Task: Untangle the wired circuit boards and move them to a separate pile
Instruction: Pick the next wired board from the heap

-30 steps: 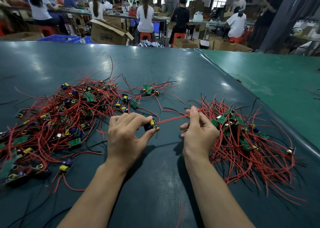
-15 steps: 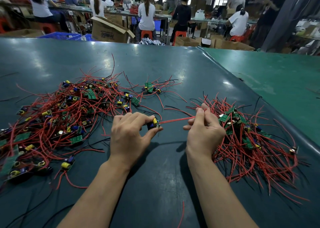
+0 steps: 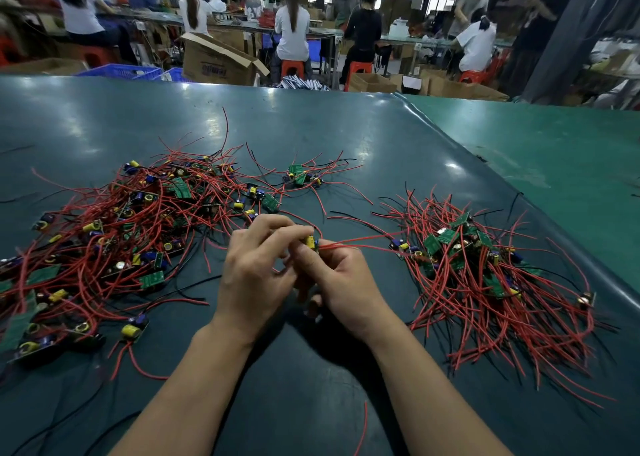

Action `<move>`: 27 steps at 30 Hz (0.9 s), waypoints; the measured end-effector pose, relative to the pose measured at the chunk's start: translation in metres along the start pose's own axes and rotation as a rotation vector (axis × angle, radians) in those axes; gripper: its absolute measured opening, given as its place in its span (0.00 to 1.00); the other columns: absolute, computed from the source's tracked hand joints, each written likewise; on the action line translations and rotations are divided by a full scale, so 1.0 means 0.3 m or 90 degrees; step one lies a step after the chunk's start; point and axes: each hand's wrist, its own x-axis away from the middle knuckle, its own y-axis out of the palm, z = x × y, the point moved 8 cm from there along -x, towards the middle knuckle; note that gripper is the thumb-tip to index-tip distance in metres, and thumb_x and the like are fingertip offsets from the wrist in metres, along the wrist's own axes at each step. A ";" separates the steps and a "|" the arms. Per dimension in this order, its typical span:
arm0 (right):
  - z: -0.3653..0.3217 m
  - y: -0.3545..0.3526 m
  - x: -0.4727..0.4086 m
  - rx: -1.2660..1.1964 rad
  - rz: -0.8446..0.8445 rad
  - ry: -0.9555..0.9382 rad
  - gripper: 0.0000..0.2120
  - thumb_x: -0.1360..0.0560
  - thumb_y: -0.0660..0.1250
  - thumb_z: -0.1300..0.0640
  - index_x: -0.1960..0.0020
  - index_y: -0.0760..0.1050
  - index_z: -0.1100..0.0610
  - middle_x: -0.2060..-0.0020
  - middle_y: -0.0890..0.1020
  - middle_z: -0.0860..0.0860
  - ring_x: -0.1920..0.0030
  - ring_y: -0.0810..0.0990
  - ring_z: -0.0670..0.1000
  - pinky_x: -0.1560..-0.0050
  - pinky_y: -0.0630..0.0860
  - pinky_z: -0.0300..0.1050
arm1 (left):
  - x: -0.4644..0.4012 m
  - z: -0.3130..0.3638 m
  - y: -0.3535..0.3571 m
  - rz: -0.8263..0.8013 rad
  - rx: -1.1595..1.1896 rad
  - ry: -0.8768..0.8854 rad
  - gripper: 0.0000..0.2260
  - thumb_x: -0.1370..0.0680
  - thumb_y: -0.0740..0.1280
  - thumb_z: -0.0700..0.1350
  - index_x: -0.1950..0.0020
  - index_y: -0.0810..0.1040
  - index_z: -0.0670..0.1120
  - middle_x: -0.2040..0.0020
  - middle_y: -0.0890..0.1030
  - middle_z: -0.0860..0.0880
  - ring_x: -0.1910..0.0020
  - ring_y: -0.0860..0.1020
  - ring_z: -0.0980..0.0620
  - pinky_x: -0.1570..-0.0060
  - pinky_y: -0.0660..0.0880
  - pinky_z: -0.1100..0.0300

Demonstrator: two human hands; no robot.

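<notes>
Both hands meet at the centre of the frame above the dark green desk [image 3: 311,126]. Left hand [image 3: 256,275] curls its fingers inward, tips pinched on a small circuit board [image 3: 311,242] with a yellow capacitor; right hand [image 3: 341,282] closes on the same board from below, thumb against it. Red wires [image 3: 360,240] run from the board toward the right. At the left of the frame lies the tangled pile [image 3: 114,233] of boards and red and black leads. At the right sits the separate pile [image 3: 485,275], its wires fanned toward the lower right. A smaller cluster [image 3: 299,176] rests just above centre, apart from both piles.
</notes>
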 end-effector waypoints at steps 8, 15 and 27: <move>-0.071 -0.188 0.034 -0.001 0.351 -0.106 0.15 0.25 0.71 0.49 0.68 0.81 0.55 0.77 0.78 0.50 0.77 0.72 0.47 0.76 0.67 0.38 | -0.005 -0.047 -0.123 0.199 -0.186 -0.022 0.06 0.24 0.73 0.48 0.52 0.85 0.45 0.58 0.85 0.51 0.59 0.79 0.45 0.54 0.71 0.43; -0.037 -0.344 0.086 -0.340 0.600 -0.097 0.23 0.20 0.60 0.40 0.51 0.78 0.62 0.63 0.86 0.54 0.78 0.78 0.50 0.82 0.69 0.36 | 0.008 -0.104 -0.140 0.229 -0.269 -0.172 0.07 0.22 0.67 0.42 0.47 0.82 0.44 0.52 0.82 0.44 0.51 0.77 0.40 0.52 0.69 0.48; 0.033 -0.280 0.030 -0.266 0.484 0.031 0.18 0.18 0.61 0.49 0.59 0.78 0.59 0.75 0.79 0.49 0.81 0.71 0.46 0.82 0.64 0.34 | 0.072 -0.279 -0.054 -0.102 -0.470 -0.487 0.19 0.22 0.61 0.62 0.47 0.83 0.50 0.45 0.80 0.43 0.42 0.72 0.39 0.44 0.64 0.46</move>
